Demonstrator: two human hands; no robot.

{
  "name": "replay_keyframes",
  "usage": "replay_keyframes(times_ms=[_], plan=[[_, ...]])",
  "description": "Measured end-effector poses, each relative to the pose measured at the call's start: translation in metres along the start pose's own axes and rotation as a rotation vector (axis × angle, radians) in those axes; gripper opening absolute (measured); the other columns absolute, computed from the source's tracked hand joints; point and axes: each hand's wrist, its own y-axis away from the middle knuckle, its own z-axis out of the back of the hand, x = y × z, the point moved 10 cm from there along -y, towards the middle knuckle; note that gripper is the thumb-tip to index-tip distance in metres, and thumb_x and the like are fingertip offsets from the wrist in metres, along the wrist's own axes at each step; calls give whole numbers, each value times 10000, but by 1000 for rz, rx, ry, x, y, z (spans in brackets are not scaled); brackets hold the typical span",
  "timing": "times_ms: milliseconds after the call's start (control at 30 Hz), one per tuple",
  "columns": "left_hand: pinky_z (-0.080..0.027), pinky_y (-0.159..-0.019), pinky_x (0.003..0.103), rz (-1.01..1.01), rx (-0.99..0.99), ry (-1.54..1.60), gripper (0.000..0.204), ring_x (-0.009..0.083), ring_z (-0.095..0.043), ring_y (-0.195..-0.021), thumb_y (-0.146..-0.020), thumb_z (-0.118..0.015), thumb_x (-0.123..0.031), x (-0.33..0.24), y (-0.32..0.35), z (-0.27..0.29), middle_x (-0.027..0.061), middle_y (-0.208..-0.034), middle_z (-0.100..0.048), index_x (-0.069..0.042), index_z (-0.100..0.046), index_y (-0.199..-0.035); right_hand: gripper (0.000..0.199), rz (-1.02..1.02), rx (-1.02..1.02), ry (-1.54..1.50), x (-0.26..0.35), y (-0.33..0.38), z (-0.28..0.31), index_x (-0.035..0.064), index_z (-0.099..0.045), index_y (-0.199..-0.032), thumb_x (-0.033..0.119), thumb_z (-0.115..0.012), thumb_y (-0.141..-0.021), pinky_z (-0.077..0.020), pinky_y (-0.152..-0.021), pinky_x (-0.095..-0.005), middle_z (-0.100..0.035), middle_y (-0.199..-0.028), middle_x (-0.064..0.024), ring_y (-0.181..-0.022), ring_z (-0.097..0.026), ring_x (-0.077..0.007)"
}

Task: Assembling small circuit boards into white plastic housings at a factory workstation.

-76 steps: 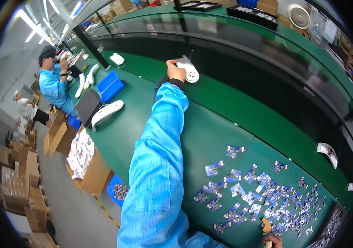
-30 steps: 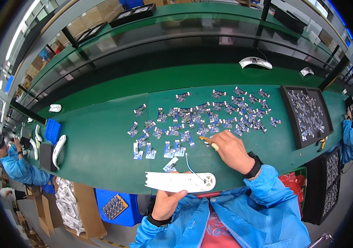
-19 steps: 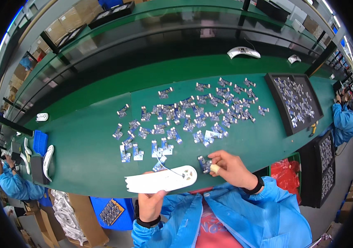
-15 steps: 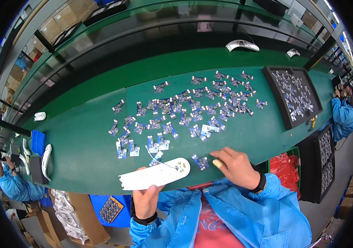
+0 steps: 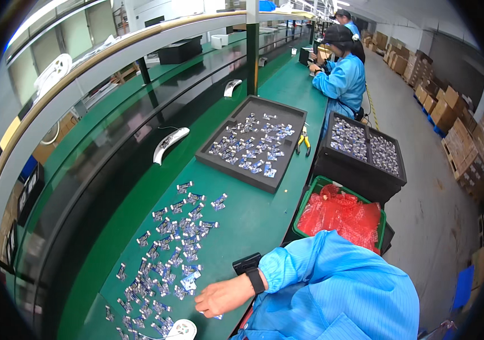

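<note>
Small blue and silver parts [image 5: 168, 249] lie spread out in a big bunch on the green table [image 5: 253, 215]. They run from the middle of the table down to the bottom edge of the view. The right hand [image 5: 223, 296] rests at the near edge of this bunch, just beside the closest parts. Its fingers [image 5: 205, 309] point to the left and curl down onto the table, but I cannot tell if they pinch a part. A black band [image 5: 255, 280] sits on the wrist, and a bright blue sleeve [image 5: 332, 283] covers the arm. The left hand is out of the view, so I cannot say how it is.

A white long piece [image 5: 182, 328] with a round end peeks in at the bottom edge, just below and left of the right hand. Another white curved piece [image 5: 169, 144] lies farther up the table, near the dark strip along the back.

A black tray [image 5: 253, 141] sits beyond the loose parts and holds more of the same small parts. Yellow pliers [image 5: 304, 141] lie just to the right of it. A second black tray [image 5: 363, 150] with parts stands off the table edge, and a green bin [image 5: 308, 199] with red bags sits in front of it. A person in a blue coat [image 5: 344, 79] works farther down the table.
</note>
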Motion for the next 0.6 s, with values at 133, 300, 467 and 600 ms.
replay_keyframes(times_ms=[133,300,467,600], plan=[[-305,-1070,592,-4,50,-6,501,419,-376,-1294,-901,-525,-75,0,-17,-17,247,-1391,-386,31,-354,-1359,122,14,-14,-14,-2,-2,6,15,-561,-715,132,-578,-744,-477,-680,-385,-527,-826,-117,-830,-539,-286],[-303,-1070,594,10,70,-17,505,417,-374,-1296,-899,-531,-81,-1,-26,-30,245,-1395,-382,28,-355,-1360,139,-263,-39,-269,-31,3,24,29,-522,-881,146,-572,-825,-464,-693,-386,-506,-872,-110,-824,-535,-287],[-293,-1071,605,96,60,-97,605,410,-352,-1315,-876,-628,-203,15,-34,-40,219,-1418,-372,-13,-354,-1382,193,-518,-421,-392,-55,39,88,17,-631,-1021,156,-608,-888,-510,-786,-371,-620,-988,-132,-915,-617,-290],[-411,-1027,474,285,285,-6,623,307,-458,-1254,-839,-620,-17,64,-60,-95,174,-1368,-426,-53,-314,-1380,168,-596,-535,-336,-37,52,126,1,-644,-978,14,-659,-810,-518,-691,-341,-628,-938,-129,-819,-629,-268]])
